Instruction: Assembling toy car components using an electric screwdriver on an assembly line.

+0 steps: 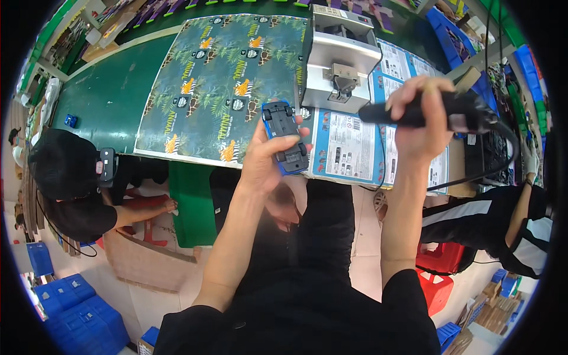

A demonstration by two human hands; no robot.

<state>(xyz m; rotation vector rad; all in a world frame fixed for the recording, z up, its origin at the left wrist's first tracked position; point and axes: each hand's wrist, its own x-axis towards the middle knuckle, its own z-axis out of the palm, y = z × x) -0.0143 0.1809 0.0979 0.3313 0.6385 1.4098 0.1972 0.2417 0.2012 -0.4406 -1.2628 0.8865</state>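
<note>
A blue toy car lies belly up in my left hand, its black underside and wheels facing me. My left thumb rests across the car's base and the fingers wrap its far side. To the right, my right hand is raised above the table edge, closed around a black corded electric screwdriver. The tool is nearly level, its front end pointing left, apart from the car. Some blur hides the fine detail of its tip. Between and beyond my hands stands a silver metal machine, which looks like a screw feeder.
Printed animal-pattern sheets and blue-white printed sheets cover the green table. A small blue item sits at far left. The tool's cable loops at right. People sit on both sides. Blue bins stand lower left.
</note>
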